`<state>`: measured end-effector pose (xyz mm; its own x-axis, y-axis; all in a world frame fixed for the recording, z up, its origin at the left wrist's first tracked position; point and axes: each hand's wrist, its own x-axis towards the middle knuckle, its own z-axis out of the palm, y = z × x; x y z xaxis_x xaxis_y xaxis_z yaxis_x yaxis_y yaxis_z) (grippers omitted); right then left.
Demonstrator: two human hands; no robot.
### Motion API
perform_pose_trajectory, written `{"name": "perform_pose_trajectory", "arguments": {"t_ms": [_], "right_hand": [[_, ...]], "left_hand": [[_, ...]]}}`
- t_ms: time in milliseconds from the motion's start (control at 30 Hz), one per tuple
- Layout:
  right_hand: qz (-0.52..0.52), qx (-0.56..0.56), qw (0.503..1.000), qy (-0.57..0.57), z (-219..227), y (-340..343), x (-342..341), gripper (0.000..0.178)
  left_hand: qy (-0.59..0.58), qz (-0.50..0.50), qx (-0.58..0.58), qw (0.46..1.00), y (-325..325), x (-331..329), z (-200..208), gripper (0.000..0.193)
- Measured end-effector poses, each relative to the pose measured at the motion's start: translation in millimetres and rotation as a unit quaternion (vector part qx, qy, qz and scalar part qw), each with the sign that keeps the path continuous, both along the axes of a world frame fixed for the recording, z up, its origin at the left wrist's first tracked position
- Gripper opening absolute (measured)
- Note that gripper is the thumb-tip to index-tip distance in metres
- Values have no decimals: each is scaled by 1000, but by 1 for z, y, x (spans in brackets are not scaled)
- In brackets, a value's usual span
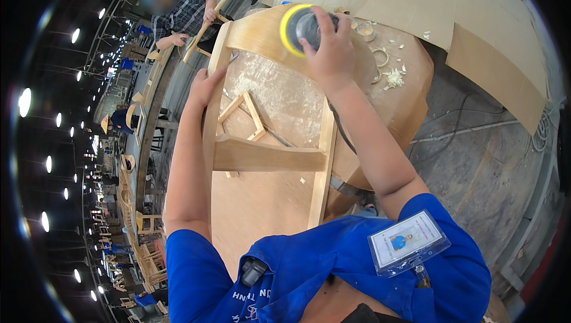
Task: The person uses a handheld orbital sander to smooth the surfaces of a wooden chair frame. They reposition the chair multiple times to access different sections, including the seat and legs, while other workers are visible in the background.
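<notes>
A wooden chair frame lies on a plywood-topped bench, its broad curved back panel at the far end. My right hand is wrapped over a round orbital sander with a yellow-edged pad, which rests against that panel. Around the left upright of the frame curls my left hand, steadying it near the corner; its fingertips are partly hidden behind the wood. From beneath my right forearm a dark hose runs down beside the frame.
Wood shavings, ring-shaped rolls and a small round tin lie right of the frame. Small joined wooden strips sit inside it. Cardboard sheets and cables cover the right floor. A co-worker handles a wooden piece at far left.
</notes>
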<state>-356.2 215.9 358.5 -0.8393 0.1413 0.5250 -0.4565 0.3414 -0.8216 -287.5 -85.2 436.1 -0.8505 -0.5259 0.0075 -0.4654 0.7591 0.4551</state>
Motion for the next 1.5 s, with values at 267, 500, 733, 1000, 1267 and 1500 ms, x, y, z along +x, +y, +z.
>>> {"name": "perform_pose_trajectory", "arguments": {"t_ms": [267,500,733,1000,1267,1500], "right_hand": [[52,21,998,-14,-3,-3,18,68],[4,2,999,-32,6,7,-20,67],[1,13,1000,-28,-6,2,2,66],[-2,-4,1000,8,-11,-1,4,71],[9,-14,1000,7,-28,-1,20,70],[-22,-21,999,10,-29,6,1,70]], "left_hand": [[5,-5,1,1000,-5,-3,-3,60],[7,-16,-10,1000,-10,-2,-3,59],[6,-12,22,1000,-4,-2,-1,57],[12,-8,-7,1000,-2,0,0,62],[26,-11,9,1000,-3,1,-2,57],[16,-11,19,1000,1,2,2,56]]}}
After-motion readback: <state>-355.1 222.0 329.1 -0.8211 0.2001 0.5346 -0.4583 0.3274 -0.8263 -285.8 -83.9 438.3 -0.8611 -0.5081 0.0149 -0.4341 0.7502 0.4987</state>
